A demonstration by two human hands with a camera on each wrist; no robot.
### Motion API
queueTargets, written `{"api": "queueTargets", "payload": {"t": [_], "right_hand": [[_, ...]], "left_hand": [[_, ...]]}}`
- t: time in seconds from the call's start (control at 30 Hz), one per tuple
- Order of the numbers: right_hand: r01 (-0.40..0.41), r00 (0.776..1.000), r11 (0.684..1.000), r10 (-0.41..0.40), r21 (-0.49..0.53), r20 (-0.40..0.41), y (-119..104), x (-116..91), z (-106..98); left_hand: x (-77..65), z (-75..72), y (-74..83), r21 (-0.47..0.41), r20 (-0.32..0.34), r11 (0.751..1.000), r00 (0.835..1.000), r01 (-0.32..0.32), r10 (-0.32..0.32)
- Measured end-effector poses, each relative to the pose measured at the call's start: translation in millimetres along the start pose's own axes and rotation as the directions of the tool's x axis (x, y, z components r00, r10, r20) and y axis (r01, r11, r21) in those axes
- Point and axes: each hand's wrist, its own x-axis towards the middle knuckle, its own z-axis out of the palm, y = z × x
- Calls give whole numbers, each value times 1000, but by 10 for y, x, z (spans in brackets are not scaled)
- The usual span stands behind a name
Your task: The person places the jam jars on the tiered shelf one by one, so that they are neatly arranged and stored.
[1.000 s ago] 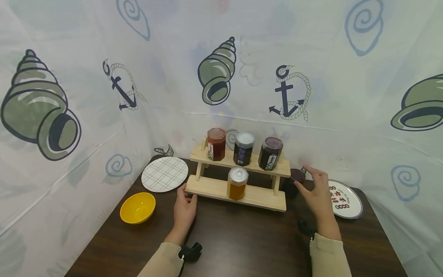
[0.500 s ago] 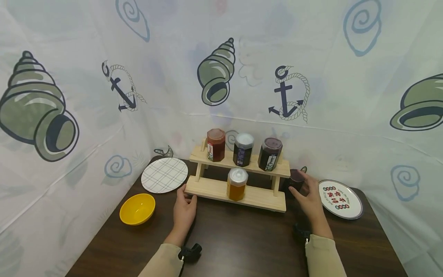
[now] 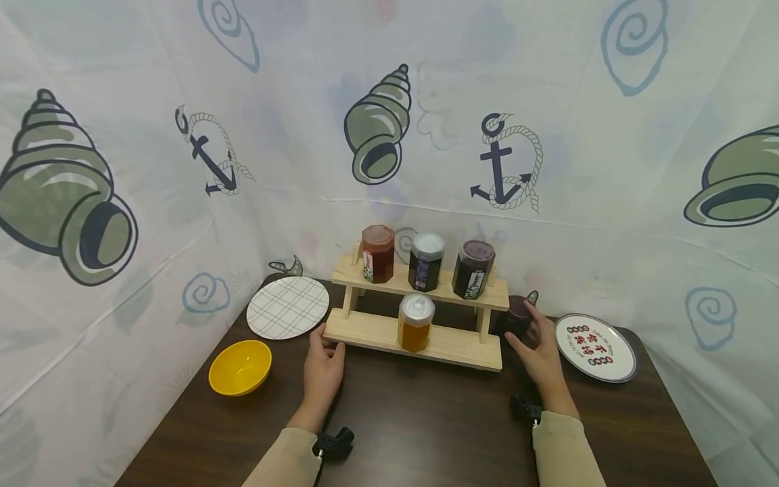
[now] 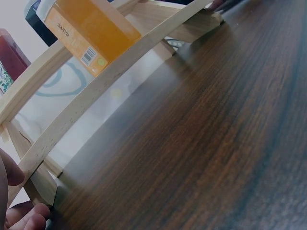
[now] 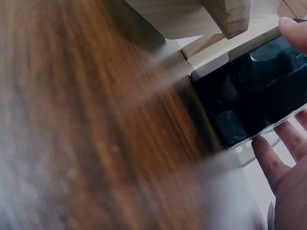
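Note:
A two-tier wooden rack stands on the dark table. My left hand holds the left end of its lower shelf, thumb above and fingers underneath in the left wrist view. Past the rack's right end stands a dark jar with a dark purple lid. My right hand grips this jar, thumb on one side and fingers on the other. On the upper shelf are a red jar, a dark silver-lidded jar and a dark purple-lidded jar. An amber jar sits on the lower shelf.
At the left lie a white checked plate and a yellow bowl. A white plate with red lettering is right of my right hand. A patterned cloth hangs close behind the table.
My right hand has moved left and closed round the dark jar, uncovering the lettered plate. The left hand stays on the rack's end.

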Motion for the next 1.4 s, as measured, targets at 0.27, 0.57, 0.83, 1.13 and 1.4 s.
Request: {"api": "queueTargets", "payload": {"t": [0.27,0.57,0.83,1.13,1.4], "right_hand": [[14,1000,999,-13,-42,11,50,10,3],[-14,1000,995,14,-98,-10,26,17,69],[-52,998,998,51,-25,-45,22,3,101],[-47,999,996,46,-72,-11,97,11,94],[-48,995,998,43,-50,-89,97,-3,70]], "left_hand": [[-4,-1,2,11,1,1000,1000,2,-2],[-8,7,-4,12,3,1000,1000,-3,3],[4,8,-19,15,2,1000,1000,-8,8],[11,-4,-20,19,-5,1000,1000,-7,7],[17,4,-24,15,1,1000,1000,-4,4]]}}
